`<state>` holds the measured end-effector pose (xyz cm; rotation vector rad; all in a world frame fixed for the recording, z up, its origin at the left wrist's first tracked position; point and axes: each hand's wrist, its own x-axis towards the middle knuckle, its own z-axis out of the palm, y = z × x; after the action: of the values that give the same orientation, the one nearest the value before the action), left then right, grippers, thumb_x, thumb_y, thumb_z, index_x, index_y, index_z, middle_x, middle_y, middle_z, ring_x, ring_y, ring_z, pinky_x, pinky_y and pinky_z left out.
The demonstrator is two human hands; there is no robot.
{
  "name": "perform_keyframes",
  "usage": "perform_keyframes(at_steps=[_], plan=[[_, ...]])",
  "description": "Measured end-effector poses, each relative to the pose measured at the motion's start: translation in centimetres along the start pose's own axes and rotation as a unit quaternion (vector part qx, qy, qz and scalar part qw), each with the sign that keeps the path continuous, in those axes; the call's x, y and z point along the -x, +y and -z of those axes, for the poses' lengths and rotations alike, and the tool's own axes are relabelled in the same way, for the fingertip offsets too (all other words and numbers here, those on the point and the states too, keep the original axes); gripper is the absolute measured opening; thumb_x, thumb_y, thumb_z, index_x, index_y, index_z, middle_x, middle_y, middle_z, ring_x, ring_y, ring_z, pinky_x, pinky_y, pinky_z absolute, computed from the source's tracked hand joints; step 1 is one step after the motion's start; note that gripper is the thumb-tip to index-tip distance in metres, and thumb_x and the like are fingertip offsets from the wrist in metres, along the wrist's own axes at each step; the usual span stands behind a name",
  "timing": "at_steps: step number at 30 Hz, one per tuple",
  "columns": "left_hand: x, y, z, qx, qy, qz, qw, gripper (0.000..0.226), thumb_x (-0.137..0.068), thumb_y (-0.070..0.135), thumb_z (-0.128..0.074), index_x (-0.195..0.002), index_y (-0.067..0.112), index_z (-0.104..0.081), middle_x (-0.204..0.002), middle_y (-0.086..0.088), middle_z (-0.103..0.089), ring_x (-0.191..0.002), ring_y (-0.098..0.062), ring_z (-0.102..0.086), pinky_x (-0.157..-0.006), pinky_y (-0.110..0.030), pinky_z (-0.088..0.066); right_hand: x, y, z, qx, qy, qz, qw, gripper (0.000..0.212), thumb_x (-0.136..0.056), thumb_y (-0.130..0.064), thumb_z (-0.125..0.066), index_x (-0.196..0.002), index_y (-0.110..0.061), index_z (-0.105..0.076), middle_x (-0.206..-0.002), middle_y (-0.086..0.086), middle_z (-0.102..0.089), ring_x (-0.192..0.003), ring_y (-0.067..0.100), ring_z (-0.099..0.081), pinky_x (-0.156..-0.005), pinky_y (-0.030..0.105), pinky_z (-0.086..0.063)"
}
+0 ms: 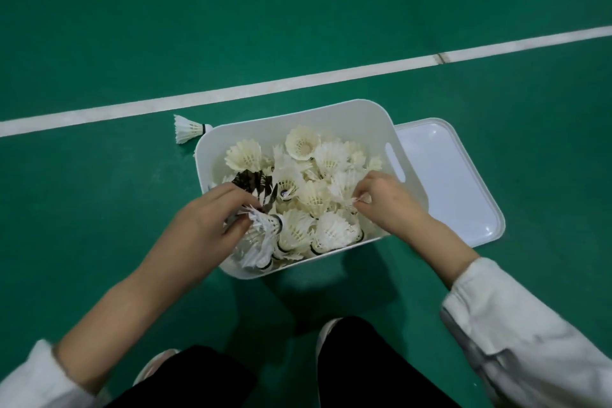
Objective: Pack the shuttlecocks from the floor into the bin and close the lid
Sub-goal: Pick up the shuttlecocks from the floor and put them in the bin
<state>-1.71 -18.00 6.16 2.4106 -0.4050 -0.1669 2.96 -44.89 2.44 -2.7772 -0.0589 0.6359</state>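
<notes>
Clutches a bunch of shuttlecocks [265,225] in the left grip [207,222] over the near corner of the well-filled bin [298,107], pinches a feather tip [359,199] inside with the right grip [387,205], leaves one stray shuttlecock [187,128] on the floor [132,182] beyond and the lid [457,182] off alongside.

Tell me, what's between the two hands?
Shuttlecocks piled in the bin lie between the left hand and the right hand, as the head view shows.

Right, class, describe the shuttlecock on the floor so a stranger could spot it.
Follow the white line across the green floor to the white bin just below it. By the bin's far left corner one shuttlecock lies on its side, cork toward the bin. Unlike the heap inside, it's on bare floor.
</notes>
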Motion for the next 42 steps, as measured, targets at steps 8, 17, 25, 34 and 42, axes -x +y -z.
perform_keyframes(at_steps=[8, 17, 25, 34, 42], plan=[[-1.3, 0.0, -0.4, 0.013, 0.011, -0.03, 0.999, 0.016, -0.082, 0.005, -0.057, -0.096, 0.011, -0.062, -0.087, 0.008, -0.053, -0.075, -0.003, -0.048, -0.07, -0.006, -0.036, 3.0, -8.9, 1.4, -0.127, 0.046, 0.245, 0.96, 0.052, -0.085, -0.003, -0.057, -0.133, -0.018, -0.047, -0.143, -0.001, -0.038, -0.127, 0.014, -0.041, -0.102, 0.023, -0.035], [-0.4, -1.0, -0.3, 0.079, 0.007, 0.022, 0.997, 0.018, -0.085, 0.015, -0.06, -0.102, 0.018, -0.057, -0.098, 0.011, -0.055, -0.08, -0.001, -0.054, -0.073, -0.008, -0.04, 0.9, -9.4, -0.6, -0.049, 0.017, 0.266, 0.963, 0.021, -0.089, -0.013, -0.058, -0.108, -0.008, -0.065, -0.111, 0.005, -0.062, -0.105, 0.022, -0.054, -0.09, 0.028, -0.039], [0.2, -2.2, 2.1, 0.128, 0.083, 0.097, 0.984, 0.015, -0.084, 0.016, -0.064, -0.092, 0.027, -0.057, -0.084, 0.015, -0.063, -0.08, -0.002, -0.058, -0.069, -0.016, -0.047, -7.1, -9.2, 1.3, 0.001, 0.157, 0.171, 0.973, 0.02, -0.091, -0.019, -0.055, -0.103, -0.008, -0.068, -0.103, 0.009, -0.066, -0.097, 0.027, -0.057, -0.081, 0.032, -0.042], [0.8, -3.3, 1.9, 0.111, 0.079, 0.113, 0.984, 0.002, -0.086, 0.023, -0.06, -0.086, 0.024, -0.059, -0.078, 0.013, -0.06, -0.067, -0.004, -0.053, -0.06, -0.017, -0.043, -9.6, -11.4, -2.7, 0.139, 0.055, 0.182, 0.972, 0.033, -0.091, -0.011, -0.05, -0.122, -0.016, -0.06, -0.124, 0.006, -0.054, -0.113, 0.028, -0.048, -0.095, 0.039, -0.04], [-0.6, -3.7, 1.9, 0.104, 0.107, 0.134, 0.98, 0.002, -0.087, 0.021, -0.058, -0.085, 0.02, -0.058, -0.069, 0.011, -0.056, -0.055, 0.0, -0.048, -0.051, -0.011, -0.037, 0.6, -12.9, 1.5, -0.184, 0.062, 0.287, 0.938, 0.022, -0.091, -0.03, -0.051, -0.104, -0.018, -0.064, -0.108, -0.009, -0.057, -0.077, 0.005, -0.053, -0.068, 0.01, -0.04]])
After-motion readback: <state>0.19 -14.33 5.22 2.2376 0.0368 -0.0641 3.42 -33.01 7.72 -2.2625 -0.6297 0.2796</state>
